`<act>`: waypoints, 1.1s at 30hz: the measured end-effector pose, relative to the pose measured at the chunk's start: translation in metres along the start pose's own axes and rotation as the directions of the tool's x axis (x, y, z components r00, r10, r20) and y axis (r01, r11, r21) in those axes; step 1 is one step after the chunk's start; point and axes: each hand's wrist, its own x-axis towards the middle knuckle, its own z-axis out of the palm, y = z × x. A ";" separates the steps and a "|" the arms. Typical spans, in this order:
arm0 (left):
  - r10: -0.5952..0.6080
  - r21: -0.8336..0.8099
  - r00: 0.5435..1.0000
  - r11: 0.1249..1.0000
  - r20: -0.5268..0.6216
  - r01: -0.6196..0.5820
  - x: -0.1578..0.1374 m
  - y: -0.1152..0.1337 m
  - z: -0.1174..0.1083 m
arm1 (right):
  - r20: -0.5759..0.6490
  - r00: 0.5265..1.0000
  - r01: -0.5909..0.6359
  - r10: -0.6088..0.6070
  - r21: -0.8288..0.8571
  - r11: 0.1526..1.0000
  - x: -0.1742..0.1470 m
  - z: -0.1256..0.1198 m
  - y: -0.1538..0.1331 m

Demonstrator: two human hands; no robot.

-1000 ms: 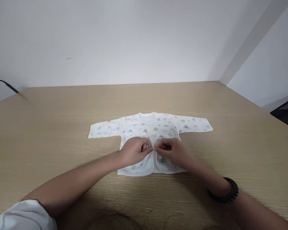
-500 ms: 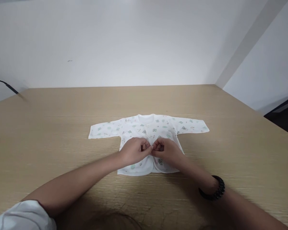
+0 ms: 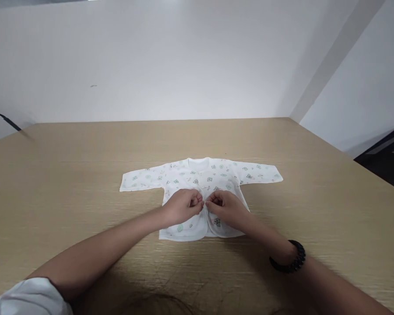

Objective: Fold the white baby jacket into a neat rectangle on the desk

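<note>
A small white baby shirt (image 3: pixel 213 168) with green and grey animal prints lies flat, its sleeves stretched out to both sides and its collar away from me. My left hand (image 3: pixel 184 206) is closed in a pinch at the middle of the front opening, on the left front panel's edge. Close beside it, my right hand (image 3: pixel 228 208) pinches the edge of the right front panel. A narrow gap separates the two sets of fingertips. Below the hands, the front edges part in a curve towards the hem. Any fastener between the fingers is too small to make out.
The shirt rests on a wooden table (image 3: pixel 85 148) that meets a white wall (image 3: pixel 184 61) at the back. A black cable (image 3: pixel 6 119) comes in at the far left. Beyond the table's right edge stands a dark object (image 3: pixel 387 155).
My fingertips, which were touching at the front opening, have come slightly apart. The shirt keeps its place on the table; the whole view has shifted a little.
</note>
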 end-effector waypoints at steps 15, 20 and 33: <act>0.320 0.513 0.945 0.802 0.062 -0.305 0.007 -0.015 -0.013 | -0.152 0.904 0.262 -0.399 -0.539 0.801 0.003 -0.005 0.027; 0.125 0.488 0.977 0.850 0.175 -0.196 0.013 -0.025 -0.015 | 0.050 0.925 0.296 -0.376 -0.713 0.635 0.000 0.000 0.035; 0.025 0.385 0.990 0.922 -0.142 0.032 0.013 -0.054 -0.042 | -0.272 0.906 0.184 -0.325 -0.440 0.879 0.023 -0.049 0.058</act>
